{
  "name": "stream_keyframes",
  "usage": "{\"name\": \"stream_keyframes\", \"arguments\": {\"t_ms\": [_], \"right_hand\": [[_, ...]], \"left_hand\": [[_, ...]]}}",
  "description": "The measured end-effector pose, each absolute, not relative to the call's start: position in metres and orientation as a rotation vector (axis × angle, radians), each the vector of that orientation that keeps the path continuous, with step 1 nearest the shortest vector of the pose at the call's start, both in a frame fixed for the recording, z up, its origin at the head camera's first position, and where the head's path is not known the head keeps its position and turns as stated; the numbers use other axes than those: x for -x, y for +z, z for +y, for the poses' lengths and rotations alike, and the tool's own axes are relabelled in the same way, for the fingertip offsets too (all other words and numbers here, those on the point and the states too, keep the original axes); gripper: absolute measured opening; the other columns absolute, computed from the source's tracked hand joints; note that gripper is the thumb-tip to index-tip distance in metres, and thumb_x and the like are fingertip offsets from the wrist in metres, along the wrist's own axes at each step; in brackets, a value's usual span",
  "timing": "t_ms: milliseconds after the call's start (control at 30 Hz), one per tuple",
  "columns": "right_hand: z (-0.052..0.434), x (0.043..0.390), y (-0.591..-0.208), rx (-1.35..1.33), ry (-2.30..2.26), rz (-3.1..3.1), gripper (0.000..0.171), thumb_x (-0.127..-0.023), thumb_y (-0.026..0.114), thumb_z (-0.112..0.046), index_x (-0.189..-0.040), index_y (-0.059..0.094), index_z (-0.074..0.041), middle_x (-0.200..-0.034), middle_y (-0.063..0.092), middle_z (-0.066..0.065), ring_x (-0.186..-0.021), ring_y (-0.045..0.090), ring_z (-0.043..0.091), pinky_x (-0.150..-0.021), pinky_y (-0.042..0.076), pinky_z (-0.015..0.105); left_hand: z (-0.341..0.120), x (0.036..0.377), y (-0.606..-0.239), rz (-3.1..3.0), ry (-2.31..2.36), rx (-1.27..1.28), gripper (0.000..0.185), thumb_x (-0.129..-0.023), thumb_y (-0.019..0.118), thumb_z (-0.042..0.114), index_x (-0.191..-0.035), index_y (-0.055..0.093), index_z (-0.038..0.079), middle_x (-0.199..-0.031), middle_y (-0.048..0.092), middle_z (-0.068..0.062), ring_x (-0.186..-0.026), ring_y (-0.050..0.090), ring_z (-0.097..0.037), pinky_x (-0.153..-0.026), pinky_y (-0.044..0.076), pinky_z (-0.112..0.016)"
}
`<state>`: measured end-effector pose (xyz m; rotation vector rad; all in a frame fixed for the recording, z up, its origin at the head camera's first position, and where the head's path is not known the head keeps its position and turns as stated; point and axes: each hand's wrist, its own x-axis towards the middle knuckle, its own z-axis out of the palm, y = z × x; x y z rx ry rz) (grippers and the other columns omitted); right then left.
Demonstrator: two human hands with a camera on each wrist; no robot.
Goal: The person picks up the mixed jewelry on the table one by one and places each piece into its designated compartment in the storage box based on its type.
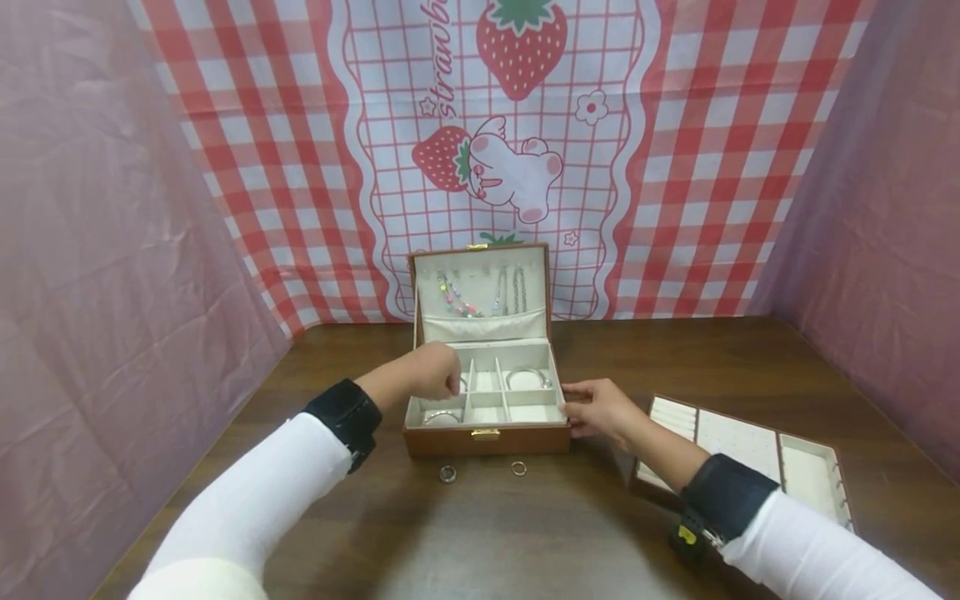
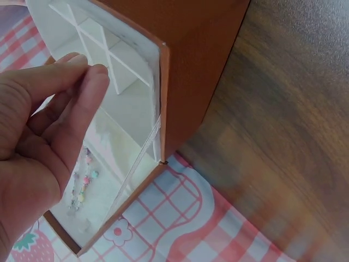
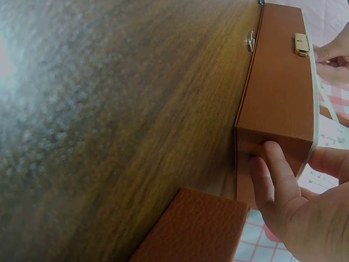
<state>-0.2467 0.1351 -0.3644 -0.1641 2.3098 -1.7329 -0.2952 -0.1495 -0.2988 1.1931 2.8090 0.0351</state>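
Note:
A brown jewelry box [image 1: 442, 442] stands with its lid raised, its white inside split into several compartments. Over the back left compartment is my left hand [image 1: 433, 372], its thumb and index fingertips meeting; no object shows between them in the left wrist view. A bracelet [image 1: 442, 416] lies in the front left compartment, another bracelet [image 1: 525, 371] in the back right one. Against the box's right side wall rest the fingers of my right hand [image 1: 603, 408], extended, with the thumb at the top rim. Necklaces, one with colored beads [image 2: 84, 185], hang inside the lid.
Two rings, a thicker ring [image 1: 447, 474] and a thinner ring [image 1: 518, 468], lie on the table before the box. To the right, partly behind my right forearm, is a removable tray [image 1: 738, 446]. A checkered strawberry cloth [image 1: 697, 167] hangs behind.

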Motion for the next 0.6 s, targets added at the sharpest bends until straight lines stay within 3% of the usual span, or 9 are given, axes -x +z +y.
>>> {"name": "stream_keyframes", "arguments": {"t_ms": [167, 367, 600], "right_hand": [[0.132, 0.247, -0.362, 0.257, -1.608, 2.455, 0.043, -0.090, 0.059, 0.006, -0.128, 0.046, 0.023, -0.103, 0.064, 0.032, -0.077, 0.067, 0.024, -0.066, 0.059, 0.039], [0.131, 0.244, -0.348, 0.599, -1.017, 2.998, 0.027, -0.081, 0.073, -0.006, -0.104, 0.068, 0.008, -0.093, 0.071, 0.016, -0.084, 0.068, 0.027, -0.074, 0.055, 0.041], [0.129, 0.227, -0.323, 0.949, -0.710, 3.089, 0.024, -0.076, 0.078, -0.006, -0.098, 0.072, -0.001, -0.073, 0.063, 0.000, -0.068, 0.054, 0.013, -0.066, 0.050, 0.034]], "left_hand": [[-0.157, 0.286, -0.295, 2.823, 0.189, -1.213, 0.009, -0.076, 0.076, 0.002, -0.072, 0.075, 0.010, -0.064, 0.064, 0.007, -0.061, 0.055, -0.005, -0.061, 0.050, -0.021], [-0.165, 0.267, -0.292, 2.769, 0.365, -1.279, 0.009, -0.077, 0.076, 0.000, -0.075, 0.076, 0.008, -0.069, 0.067, 0.006, -0.066, 0.060, -0.004, -0.066, 0.051, -0.020], [-0.167, 0.238, -0.289, 2.696, 0.394, -1.296, 0.006, -0.078, 0.077, 0.002, -0.078, 0.076, 0.008, -0.071, 0.067, 0.008, -0.068, 0.061, -0.003, -0.066, 0.051, -0.020]]}}
